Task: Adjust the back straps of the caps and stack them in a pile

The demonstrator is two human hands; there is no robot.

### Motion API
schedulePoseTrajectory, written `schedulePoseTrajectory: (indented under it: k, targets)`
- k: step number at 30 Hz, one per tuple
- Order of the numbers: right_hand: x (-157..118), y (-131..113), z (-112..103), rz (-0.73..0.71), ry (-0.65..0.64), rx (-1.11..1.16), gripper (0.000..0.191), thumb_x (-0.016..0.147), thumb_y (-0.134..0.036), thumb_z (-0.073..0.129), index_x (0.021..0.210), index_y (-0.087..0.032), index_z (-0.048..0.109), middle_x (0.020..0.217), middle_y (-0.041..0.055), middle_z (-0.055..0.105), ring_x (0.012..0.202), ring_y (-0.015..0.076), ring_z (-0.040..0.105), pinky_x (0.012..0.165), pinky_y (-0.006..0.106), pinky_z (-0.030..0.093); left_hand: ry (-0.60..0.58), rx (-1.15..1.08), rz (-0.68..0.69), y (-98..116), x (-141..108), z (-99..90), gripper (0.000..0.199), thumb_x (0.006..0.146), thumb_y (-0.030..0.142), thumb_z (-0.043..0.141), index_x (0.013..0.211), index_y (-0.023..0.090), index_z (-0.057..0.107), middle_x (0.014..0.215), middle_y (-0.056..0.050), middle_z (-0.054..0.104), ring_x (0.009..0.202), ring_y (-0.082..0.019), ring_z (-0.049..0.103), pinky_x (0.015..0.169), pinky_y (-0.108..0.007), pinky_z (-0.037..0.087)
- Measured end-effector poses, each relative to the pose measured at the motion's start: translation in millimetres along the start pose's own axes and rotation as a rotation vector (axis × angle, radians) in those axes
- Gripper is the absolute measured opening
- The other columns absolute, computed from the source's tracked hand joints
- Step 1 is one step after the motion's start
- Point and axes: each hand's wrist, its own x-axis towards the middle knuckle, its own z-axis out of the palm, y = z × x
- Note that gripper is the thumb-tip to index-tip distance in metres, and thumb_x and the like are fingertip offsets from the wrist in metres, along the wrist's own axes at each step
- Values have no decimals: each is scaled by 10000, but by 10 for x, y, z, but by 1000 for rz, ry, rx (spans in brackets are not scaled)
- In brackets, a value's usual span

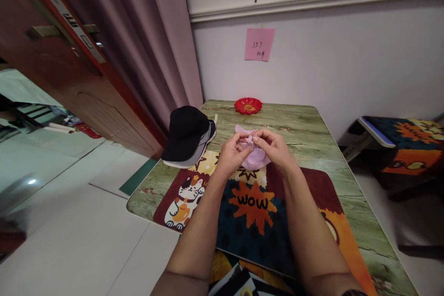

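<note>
Both hands meet above a pink dish with a pointed corner (255, 159), near the middle of the table. My left hand (235, 151) has its thumb and fingers pinched together at a small, pale item (254, 144). From the other side, my right hand (272, 147) pinches the same item, its fingertips nearly touching those of the left. The item looks thin and partly clear; the fingers cover much of it, so its exact shape cannot be made out. Under the forearms lies a colourful mat (253, 203) with a cat picture and the word WOW.
Stacked caps, a black one (187, 134) on top, sit at the table's left edge. A red scalloped dish (248, 106) stands at the back of the green wood-look table (294, 122). A pink note (259, 44) hangs on the wall. A door (86, 78) and curtain are at left.
</note>
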Motion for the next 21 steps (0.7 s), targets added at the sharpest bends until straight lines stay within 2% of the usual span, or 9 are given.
schedulePoseTrajectory:
  k: [5, 12, 14, 18, 21]
  targets:
    - [1, -32, 11, 28, 73, 50, 345, 829, -557, 689, 797, -221, 619, 955, 51, 678, 831, 191, 608, 776, 323, 499, 2, -48, 4, -15, 17, 7, 290, 694, 265, 783, 919, 192, 616, 764, 35, 603, 544, -71, 489, 539, -187, 398]
    - [2, 2, 22, 88, 99, 115, 327, 822, -539, 691, 769, -226, 615, 936, 44, 686, 836, 193, 609, 781, 326, 498, 27, -26, 89, -74, 29, -8, 241, 727, 245, 763, 957, 189, 720, 920, -18, 640, 592, -73, 490, 583, -209, 421]
    - [6, 24, 16, 68, 96, 60, 311, 836, -514, 677, 746, -222, 616, 927, 43, 687, 848, 196, 614, 802, 334, 496, 50, -21, 96, -73, 29, -19, 237, 725, 253, 766, 953, 191, 736, 926, -21, 627, 607, -77, 499, 593, -215, 428]
    - [16, 41, -4, -63, 120, -174, 229, 846, -416, 660, 729, -222, 625, 987, 57, 692, 1012, 236, 621, 950, 394, 451, 84, 52, 129, -50, 25, -43, 220, 728, 255, 762, 939, 198, 746, 869, -10, 597, 611, -89, 496, 597, -223, 431]
    - [16, 25, -9, -130, 131, -320, 171, 840, -359, 655, 734, -229, 623, 1038, 71, 692, 1061, 253, 615, 974, 417, 436, 88, 155, 163, -32, 11, -50, 220, 748, 234, 740, 966, 204, 737, 903, -18, 594, 594, -86, 481, 590, -229, 426]
